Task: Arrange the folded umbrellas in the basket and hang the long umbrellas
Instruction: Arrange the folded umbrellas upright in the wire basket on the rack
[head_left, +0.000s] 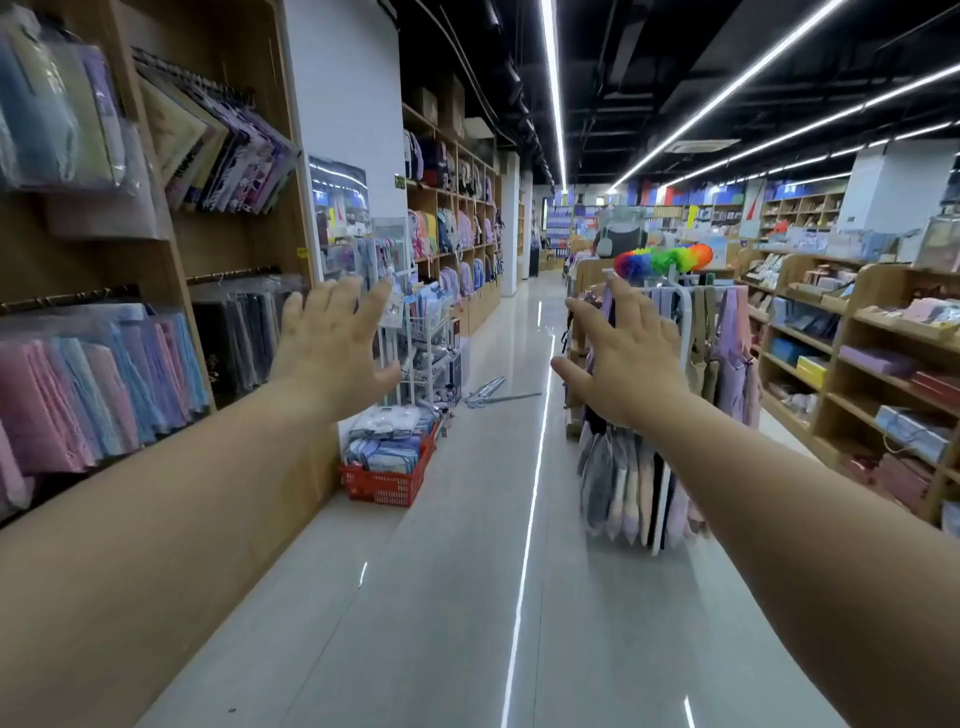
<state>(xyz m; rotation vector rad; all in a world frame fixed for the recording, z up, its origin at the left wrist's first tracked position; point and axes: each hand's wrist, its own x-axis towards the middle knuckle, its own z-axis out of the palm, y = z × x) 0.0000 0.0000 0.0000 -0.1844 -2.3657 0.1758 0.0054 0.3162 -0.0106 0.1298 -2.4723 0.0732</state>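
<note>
We're in a long shop aisle, glossy grey floor (467, 597) running away under strip lights. Far left, wooden shelves (171, 249) carry packets of pastel cloth.

The left hand (337, 348) is raised at arm's length, fingers spread wide, holding nothing. Below and just beyond it, the red basket (387, 486) sits on the floor against the foot of the white pillar, loaded with wrapped blue and white packs (387, 447); these look like the folded umbrellas, though the wrapping makes that hard to confirm. A white wire stand (431, 343) rises right behind the basket.

Mid-aisle, past the basket, a clear long umbrella (491, 393) lies flat on the floor, between the two hands as seen from here and well apart from both.

The right hand (623, 358) is up as well, fingers splayed and empty, in front of a white hanging rack (681, 312) draped with pale long pieces (623, 483), with a rainbow duster (665, 260) on top. More wooden shelves (857, 364) line the far right.

My read: this is the very start, nothing picked up, basket unsorted, the long umbrella not yet hung. The next move calls for walking forward and bending low, either to the basket at the pillar's foot or to the umbrella on the floor, then carrying that across to the rack's rail on the right.
</note>
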